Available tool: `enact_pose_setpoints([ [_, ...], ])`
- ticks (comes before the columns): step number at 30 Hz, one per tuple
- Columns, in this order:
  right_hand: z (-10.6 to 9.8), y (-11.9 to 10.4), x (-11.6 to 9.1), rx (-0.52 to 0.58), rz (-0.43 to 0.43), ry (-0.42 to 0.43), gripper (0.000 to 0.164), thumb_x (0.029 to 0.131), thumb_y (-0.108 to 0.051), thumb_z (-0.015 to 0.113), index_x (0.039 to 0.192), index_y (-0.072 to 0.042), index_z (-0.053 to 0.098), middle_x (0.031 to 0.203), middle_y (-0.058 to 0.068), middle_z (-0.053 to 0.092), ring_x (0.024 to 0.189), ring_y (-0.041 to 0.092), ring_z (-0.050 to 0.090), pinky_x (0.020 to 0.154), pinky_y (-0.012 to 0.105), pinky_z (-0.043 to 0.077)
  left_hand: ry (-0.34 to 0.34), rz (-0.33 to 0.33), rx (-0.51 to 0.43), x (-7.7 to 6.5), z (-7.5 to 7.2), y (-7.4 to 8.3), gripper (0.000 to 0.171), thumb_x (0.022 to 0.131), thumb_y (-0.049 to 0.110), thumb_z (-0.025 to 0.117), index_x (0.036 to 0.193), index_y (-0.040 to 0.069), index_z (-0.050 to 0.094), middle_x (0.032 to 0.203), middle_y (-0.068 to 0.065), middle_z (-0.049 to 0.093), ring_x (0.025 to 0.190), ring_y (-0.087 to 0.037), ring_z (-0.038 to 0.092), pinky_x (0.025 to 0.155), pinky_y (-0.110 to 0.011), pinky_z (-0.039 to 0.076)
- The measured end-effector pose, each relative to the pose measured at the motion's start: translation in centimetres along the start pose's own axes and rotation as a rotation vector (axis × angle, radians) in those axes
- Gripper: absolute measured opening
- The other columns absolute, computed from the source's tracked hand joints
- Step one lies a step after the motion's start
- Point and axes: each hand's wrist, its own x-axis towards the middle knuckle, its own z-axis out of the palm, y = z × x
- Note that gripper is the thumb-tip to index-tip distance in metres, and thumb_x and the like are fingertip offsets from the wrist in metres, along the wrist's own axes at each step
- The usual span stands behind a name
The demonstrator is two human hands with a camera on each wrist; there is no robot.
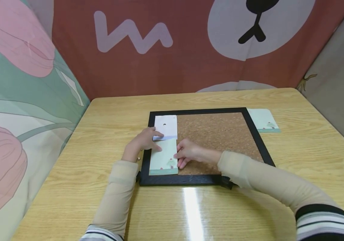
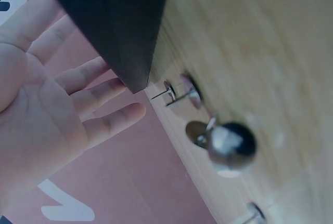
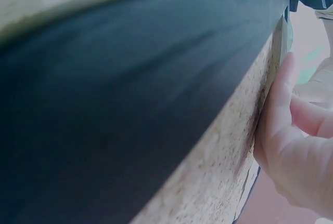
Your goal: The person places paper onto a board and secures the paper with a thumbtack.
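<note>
A black-framed cork board (image 1: pixel 220 137) lies on the table. A white card (image 1: pixel 165 127) with one silver thumbtack (image 1: pixel 164 124) near its middle lies on the board's upper left. Just below it lies a pale green card (image 1: pixel 164 160) with a small printed tree and a teal bottom strip. My left hand (image 1: pixel 144 140), fingers spread, reaches over the frame's left side and touches both cards near where they meet. My right hand (image 1: pixel 190 152) rests on the cork, its fingertips at the green card's right edge.
Another pale green card (image 1: pixel 263 119) lies on the table past the frame's upper right corner. Several loose thumbtacks (image 2: pixel 231 148) lie on the table along the frame's left side. Black feet or clips (image 1: pixel 226 182) stick out at the frame's bottom edge. Printed cloth hangs behind the table.
</note>
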Motion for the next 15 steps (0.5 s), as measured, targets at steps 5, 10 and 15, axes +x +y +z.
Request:
enact_pose_setpoints([
  [5, 0.06, -0.15, -0.16, -0.035, -0.006, 0.002, 0.005, 0.085, 0.009, 0.051, 0.087, 0.013, 0.050, 0.059, 0.016, 0.056, 0.044, 0.017, 0.056, 0.048, 0.028, 0.050, 0.006, -0.028, -0.022, -0.16, -0.03, 0.22, 0.051, 0.073, 0.019, 0.075, 0.120, 0.013, 0.058, 0.142, -0.017, 0.025, 0.130, -0.033, 0.018, 0.101, -0.046, 0.020],
  [10, 0.15, -0.42, -0.18, -0.081, 0.005, 0.025, 0.006, 0.083, 0.009, 0.053, 0.087, 0.011, 0.049, 0.058, 0.015, 0.055, 0.043, 0.015, 0.055, 0.046, 0.027, 0.049, 0.011, -0.042, -0.042, -0.31, -0.10, 0.36, 0.049, 0.071, 0.016, 0.076, 0.118, 0.014, 0.060, 0.142, -0.016, 0.025, 0.131, -0.033, 0.017, 0.101, -0.046, 0.020],
  [15, 0.14, -0.52, 0.05, -0.120, 0.011, 0.059, 0.010, 0.080, 0.010, 0.058, 0.086, 0.009, 0.049, 0.056, 0.013, 0.055, 0.041, 0.015, 0.054, 0.044, 0.028, 0.048, 0.006, -0.029, -0.037, -0.36, -0.18, 0.30, 0.048, 0.071, 0.015, 0.076, 0.116, 0.014, 0.061, 0.141, -0.016, 0.027, 0.130, -0.033, 0.018, 0.102, -0.046, 0.019],
])
